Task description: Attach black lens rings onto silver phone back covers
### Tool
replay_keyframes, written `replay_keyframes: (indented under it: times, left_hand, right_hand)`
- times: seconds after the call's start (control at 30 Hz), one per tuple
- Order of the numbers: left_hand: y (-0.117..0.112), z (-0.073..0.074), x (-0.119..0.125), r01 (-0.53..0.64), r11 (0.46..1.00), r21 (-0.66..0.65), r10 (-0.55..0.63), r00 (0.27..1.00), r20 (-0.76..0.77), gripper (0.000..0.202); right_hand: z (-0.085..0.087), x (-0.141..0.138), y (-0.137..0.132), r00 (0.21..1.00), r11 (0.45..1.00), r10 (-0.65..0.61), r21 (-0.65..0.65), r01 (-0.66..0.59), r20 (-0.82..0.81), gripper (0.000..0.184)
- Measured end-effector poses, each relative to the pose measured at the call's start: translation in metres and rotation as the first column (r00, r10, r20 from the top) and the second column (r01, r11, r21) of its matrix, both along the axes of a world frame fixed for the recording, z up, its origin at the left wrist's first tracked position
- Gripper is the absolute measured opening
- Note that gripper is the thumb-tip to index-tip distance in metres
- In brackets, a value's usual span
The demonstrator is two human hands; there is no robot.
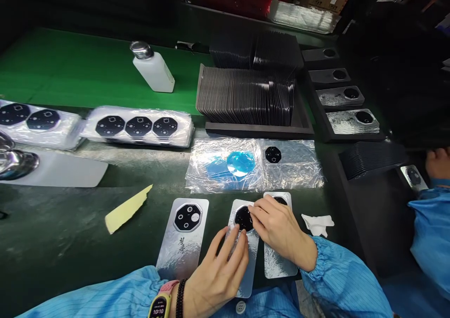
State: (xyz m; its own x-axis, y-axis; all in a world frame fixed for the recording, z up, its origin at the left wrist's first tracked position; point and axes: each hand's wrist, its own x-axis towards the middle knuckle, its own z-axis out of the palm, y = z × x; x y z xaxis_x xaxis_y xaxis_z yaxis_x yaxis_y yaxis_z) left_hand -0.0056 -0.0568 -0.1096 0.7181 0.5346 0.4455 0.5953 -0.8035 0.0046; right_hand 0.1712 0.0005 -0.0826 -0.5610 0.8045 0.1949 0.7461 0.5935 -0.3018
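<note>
Three silvery, ripple-textured phone back panels lie in a row before me. On the middle phone back panel [246, 280] sits a black eight-sided camera cover [243, 218]. Spread fingers of my left hand [220, 266] rest on this panel, their tips at the cover's lower edge. My right hand [281, 224] has its fingers bent together, their tips at the cover's right edge. Its palm hangs over the right phone back panel [280, 262], hiding much of that panel's dark camera area. The left phone back panel [183, 247] lies untouched, with dark lettering below its camera cover.
Clear film sheets [291, 173] lie ahead, behind them a rack of black dividers [246, 93]. Bagged camera covers [138, 126], a white bottle [154, 70], yellow paper [128, 210] and a white scrap [318, 224] surround the spot. At right, trayed panels [351, 121] and another person's hand [438, 163].
</note>
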Motion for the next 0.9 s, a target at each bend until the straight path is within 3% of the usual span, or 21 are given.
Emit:
replay_keyframes:
  times: [0.37, 0.6, 0.9]
  left_hand:
    - [0.002, -0.004, 0.002, -0.023, 1.0, 0.01, 0.023, 0.999, 0.047, 0.038]
    - [0.004, -0.007, 0.004, -0.041, 0.998, 0.04, 0.039, 0.998, 0.04, 0.038]
    - [0.008, -0.008, 0.004, -0.059, 0.997, 0.057, 0.056, 0.997, 0.051, 0.032]
  right_hand:
    - [-0.001, 0.002, 0.001, 0.991, 0.992, -0.08, -0.104, 0.069, -0.112, 0.018]
    - [-0.003, 0.005, 0.006, 0.976, 0.98, -0.196, -0.055, 0.192, -0.098, 0.019]
    - [0.005, 0.004, 0.013, 0.97, 0.962, -0.193, -0.224, 0.158, -0.145, 0.016]
